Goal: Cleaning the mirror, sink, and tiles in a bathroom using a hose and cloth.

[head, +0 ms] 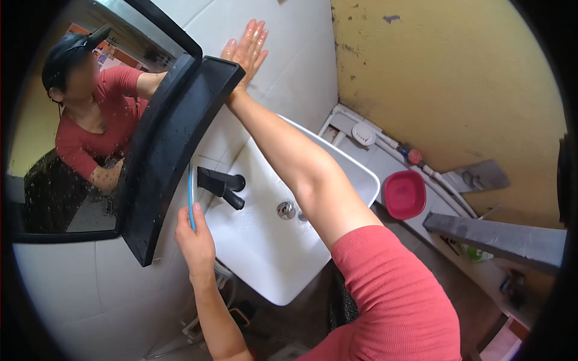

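Note:
My left hand (195,241) grips the blue handle of a slim brush (191,194) with a pale strip along it, seemingly bristles. The brush points up beside the edge of a black shelf (189,113) under a black-framed mirror (90,135). Just to its right is a black faucet (221,185) over a white washbasin (271,252). My right arm reaches across the basin. Beyond the shelf's upper end, my right hand (246,54) lies with spread, wet fingers against the white tiled wall (298,49); the shelf hides part of the wrist.
Water drops dot the mirror, which reflects a person in a cap. A pink plastic basin (405,195) stands on a ledge at right, near white pipes (388,140) and a round white drain cover (363,134). A grey beam (492,237) juts in from the right.

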### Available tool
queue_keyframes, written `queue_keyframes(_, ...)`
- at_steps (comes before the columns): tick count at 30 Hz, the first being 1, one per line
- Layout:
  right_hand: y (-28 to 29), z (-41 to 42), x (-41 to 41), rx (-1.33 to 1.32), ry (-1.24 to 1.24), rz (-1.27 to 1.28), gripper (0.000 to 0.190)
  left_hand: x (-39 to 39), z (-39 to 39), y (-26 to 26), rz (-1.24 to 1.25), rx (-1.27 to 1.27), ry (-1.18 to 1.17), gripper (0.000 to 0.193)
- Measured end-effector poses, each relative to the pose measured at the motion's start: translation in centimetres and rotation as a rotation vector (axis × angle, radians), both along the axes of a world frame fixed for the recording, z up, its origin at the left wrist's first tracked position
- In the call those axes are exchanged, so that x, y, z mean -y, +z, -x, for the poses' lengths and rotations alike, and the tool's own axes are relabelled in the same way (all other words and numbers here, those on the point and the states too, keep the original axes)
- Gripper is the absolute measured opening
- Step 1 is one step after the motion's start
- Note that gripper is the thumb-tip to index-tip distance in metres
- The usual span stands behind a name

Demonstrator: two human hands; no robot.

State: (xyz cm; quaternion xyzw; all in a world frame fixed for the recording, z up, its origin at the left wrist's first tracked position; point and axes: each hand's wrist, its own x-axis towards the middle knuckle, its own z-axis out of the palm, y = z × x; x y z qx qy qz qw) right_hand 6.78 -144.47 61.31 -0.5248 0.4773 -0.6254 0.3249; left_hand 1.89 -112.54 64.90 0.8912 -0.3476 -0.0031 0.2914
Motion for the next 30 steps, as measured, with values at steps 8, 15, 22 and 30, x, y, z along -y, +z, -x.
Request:
queue_keyframes(8, -4.3, 3.3, 8.4, 0.054, 0.000, 0.029, 0.061, -2.3, -1.3, -2.4, -0.020, -0.147, 0.079, 0.025)
queue_keyframes(15, -11.3, 3.4, 8.9, 0.189, 0.031, -0.334, 0.062, -2.3, -0.6, -1.5, -0.054, -0.120, 0.155, 0.021)
queue_keyframes(22, -6.3, 3.0, 11.5, 0.117, -0.029, -0.174, 0.061, 2.3, 0.9, -1.1, -0.105, 0.049, 0.134, 0.021)
queue_keyframes(30, -9.9, 7.2, 19.6, 0.242, -0.067, -0.318, 0.060, 3.5, 0.4, -2.1, -0.078, -0.052, 0.168, 0.021)
